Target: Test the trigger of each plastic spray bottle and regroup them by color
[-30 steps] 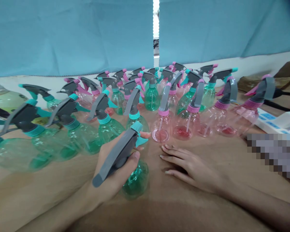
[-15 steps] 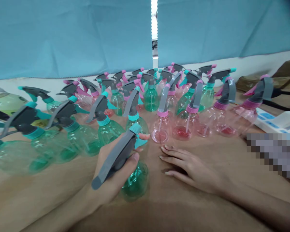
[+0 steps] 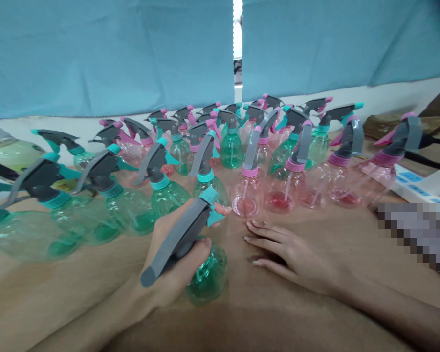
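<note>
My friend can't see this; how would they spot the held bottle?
Below the blue cloth is a brown table. Lowest in view, left of the right hand, is a green spray bottle. Unlike its neighbours, the left hand grips it.

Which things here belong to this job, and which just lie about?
Likely in the job:
translucent green plastic spray bottle, in the left hand
other green spray bottles
translucent pink plastic spray bottles

Apparently lying about:
flat white object with blue patches
pale green rounded container

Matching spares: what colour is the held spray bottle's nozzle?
The plastic nozzle is turquoise, clearest in head view.
</note>
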`<state>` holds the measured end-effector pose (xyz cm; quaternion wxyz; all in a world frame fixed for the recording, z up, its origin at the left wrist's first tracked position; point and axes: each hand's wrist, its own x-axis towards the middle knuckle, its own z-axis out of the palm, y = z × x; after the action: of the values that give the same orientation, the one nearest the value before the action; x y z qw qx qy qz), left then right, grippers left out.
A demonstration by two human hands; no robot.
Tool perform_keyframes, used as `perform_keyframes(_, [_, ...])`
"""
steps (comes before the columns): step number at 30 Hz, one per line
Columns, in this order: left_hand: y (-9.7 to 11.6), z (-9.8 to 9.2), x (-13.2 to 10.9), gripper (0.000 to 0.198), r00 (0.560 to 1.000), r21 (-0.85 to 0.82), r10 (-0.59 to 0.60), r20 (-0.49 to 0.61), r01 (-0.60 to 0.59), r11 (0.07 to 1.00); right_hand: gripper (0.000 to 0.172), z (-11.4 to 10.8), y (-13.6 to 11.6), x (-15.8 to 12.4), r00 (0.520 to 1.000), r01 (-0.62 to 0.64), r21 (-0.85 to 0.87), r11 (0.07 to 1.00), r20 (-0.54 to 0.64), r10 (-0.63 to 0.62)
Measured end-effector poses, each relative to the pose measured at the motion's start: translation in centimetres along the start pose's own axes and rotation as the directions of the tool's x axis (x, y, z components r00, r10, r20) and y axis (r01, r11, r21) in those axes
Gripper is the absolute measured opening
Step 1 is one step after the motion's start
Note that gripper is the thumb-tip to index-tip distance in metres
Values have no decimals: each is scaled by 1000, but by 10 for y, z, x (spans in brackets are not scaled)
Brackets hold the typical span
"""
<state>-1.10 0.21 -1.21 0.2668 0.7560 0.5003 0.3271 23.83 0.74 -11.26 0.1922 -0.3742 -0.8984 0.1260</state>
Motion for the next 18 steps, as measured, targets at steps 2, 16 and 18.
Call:
perform_keyframes(2, [-1, 0, -1, 43, 1000, -42, -20, 9, 20, 999, 45, -1, 0, 0, 1000, 2, -11, 1000, 8, -2])
perform_keyframes(16, [11, -4, 0, 30, 1000, -54, 8, 6, -8, 998, 45, -1, 0, 1, 1000, 1, -45, 999, 25, 0])
perform_keyframes(18, [10, -3, 1, 27, 1000, -72, 14, 1, -14, 997, 45, -1, 0, 1, 1000, 2, -34, 999, 15, -1])
